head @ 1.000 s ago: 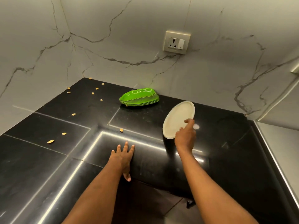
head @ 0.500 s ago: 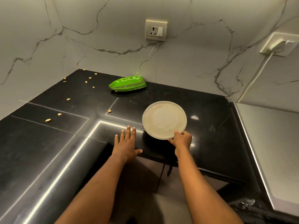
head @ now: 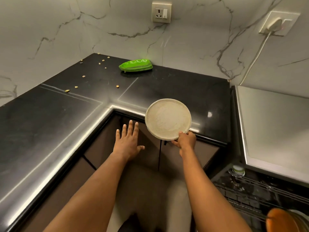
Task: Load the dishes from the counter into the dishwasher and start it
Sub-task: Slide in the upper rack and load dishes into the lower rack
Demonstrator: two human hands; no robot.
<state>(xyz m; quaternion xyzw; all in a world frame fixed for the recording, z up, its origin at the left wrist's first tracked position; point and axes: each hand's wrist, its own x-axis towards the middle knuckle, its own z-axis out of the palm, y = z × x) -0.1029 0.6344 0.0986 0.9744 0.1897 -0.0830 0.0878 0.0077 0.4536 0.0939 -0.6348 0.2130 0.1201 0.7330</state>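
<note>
My right hand [head: 184,140] grips the near rim of a round cream plate [head: 167,118], held in the air over the front edge of the black counter [head: 175,91], its face turned up towards me. My left hand [head: 127,144] hovers with fingers spread in front of the brown cabinet doors, holding nothing. A stack of green leaf-shaped plates [head: 136,65] sits at the back of the counter by the wall. The dishwasher's wire rack [head: 260,195] shows at the lower right, with an orange dish [head: 282,221] and a small bottle [head: 238,170] in it.
Crumbs or seeds [head: 102,64] lie scattered on the counter's back left. A white appliance top [head: 275,124] stands right of the counter. A wall socket [head: 161,12] and a plugged-in socket [head: 278,23] with a cord are on the marble wall.
My right hand has carried the plate back from over the counter to its front edge, turning it face up. My left hand has left the counter and pulled back. The view has stepped back.
</note>
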